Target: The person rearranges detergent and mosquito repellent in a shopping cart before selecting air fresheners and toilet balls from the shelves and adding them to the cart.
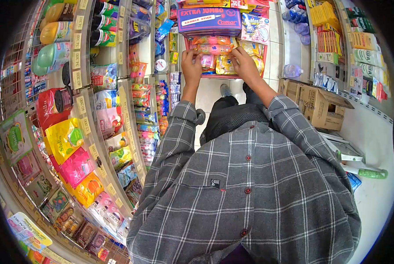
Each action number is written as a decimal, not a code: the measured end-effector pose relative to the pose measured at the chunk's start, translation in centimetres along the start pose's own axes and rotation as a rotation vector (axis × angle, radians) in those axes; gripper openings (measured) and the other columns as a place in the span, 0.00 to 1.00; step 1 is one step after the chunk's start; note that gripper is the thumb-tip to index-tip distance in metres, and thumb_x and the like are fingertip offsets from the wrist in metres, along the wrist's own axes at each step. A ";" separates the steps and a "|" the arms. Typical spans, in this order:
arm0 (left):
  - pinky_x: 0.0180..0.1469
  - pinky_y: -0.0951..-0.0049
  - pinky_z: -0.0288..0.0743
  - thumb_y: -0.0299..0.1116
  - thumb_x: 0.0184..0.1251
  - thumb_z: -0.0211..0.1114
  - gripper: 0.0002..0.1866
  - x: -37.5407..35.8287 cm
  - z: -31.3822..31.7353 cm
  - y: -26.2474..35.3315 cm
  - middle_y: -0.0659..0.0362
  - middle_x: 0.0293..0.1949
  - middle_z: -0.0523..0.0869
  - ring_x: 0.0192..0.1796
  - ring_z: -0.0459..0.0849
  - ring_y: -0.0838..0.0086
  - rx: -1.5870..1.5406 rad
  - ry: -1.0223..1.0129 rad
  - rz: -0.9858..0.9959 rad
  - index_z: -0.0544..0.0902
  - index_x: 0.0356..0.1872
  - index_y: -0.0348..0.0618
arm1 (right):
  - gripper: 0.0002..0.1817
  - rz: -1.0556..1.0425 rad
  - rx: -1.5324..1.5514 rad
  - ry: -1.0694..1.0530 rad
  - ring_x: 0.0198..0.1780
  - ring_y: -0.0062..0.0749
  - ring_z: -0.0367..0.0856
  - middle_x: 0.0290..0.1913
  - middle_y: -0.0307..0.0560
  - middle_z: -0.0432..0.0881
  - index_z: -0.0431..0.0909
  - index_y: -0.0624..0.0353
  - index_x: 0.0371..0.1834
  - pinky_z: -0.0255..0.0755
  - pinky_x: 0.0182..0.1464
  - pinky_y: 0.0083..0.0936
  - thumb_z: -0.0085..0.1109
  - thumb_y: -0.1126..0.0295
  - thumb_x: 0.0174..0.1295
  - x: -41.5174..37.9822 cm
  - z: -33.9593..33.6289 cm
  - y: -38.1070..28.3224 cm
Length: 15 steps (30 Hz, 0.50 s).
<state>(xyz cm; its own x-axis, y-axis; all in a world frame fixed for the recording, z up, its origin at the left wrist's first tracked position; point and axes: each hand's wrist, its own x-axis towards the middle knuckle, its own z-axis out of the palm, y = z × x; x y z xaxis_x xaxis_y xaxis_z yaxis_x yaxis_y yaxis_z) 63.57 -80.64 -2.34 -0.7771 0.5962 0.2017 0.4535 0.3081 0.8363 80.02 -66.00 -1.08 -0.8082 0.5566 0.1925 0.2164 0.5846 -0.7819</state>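
Note:
An orange and pink packet (214,48) lies across the top of a red basket (187,43) holding several colourful packets. At its left end is my left hand (191,64), fingers bent and pressed against the packet. My right hand (246,64) pinches the packet's right end. Beneath and nearer to me are a pink packet (208,62) and a yellow packet (224,64). Just beyond the hands sits a purple and red candle box (210,21), with a white and pink pack (255,29) to its right.
Shelves with price strips (86,119) and hanging pouches (65,138) line the left side. On the right are more shelves, an opened cardboard box (313,104) and a green-handled item (372,173). My legs stand on the tiled floor (273,66).

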 end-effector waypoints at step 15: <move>0.54 0.63 0.75 0.13 0.58 0.53 0.19 -0.1 -1.0 1.0 0.47 0.44 0.80 0.50 0.81 0.54 0.071 0.056 0.036 0.84 0.48 0.37 | 0.26 -0.038 -0.026 -0.157 0.53 0.49 0.77 0.52 0.52 0.75 0.75 0.57 0.59 0.75 0.51 0.40 0.55 0.82 0.55 0.8 0.3 -1.5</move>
<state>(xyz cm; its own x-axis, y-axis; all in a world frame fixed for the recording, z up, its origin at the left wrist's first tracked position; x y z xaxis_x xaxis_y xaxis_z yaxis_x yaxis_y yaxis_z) 63.67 -81.06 -1.00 -0.7821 0.5660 0.2606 0.5095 0.3400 0.7904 78.90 -66.59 0.05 -0.8914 0.4357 0.1245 0.1967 0.6196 -0.7599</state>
